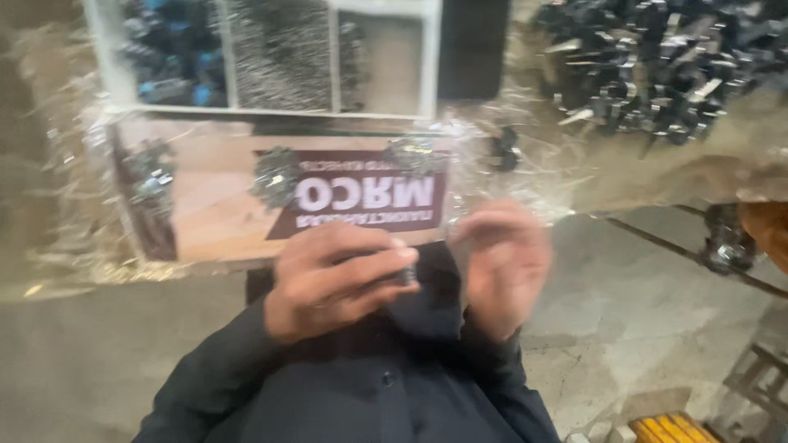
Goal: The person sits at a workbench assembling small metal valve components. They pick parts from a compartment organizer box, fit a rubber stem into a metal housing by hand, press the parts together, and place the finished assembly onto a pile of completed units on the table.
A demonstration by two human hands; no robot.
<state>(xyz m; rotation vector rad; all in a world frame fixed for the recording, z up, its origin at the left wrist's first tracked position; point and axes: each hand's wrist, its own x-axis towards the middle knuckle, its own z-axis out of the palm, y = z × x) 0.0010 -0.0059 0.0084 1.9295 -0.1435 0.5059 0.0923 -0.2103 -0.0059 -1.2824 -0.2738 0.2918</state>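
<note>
Left hand has its grip closed on a small dark metal part, just below the cardboard sheet. Right hand sits beside it, blurred; its grip cannot be told.

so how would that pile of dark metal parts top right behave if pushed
The pile looks like many loose angular metal pieces, so it would probably be heavy for its size. Pushed, it would likely spread and snag rather than roll. The blur hides finer detail.

floor: grey concrete, stained | bench: plastic-covered cardboard | light: dim
</note>
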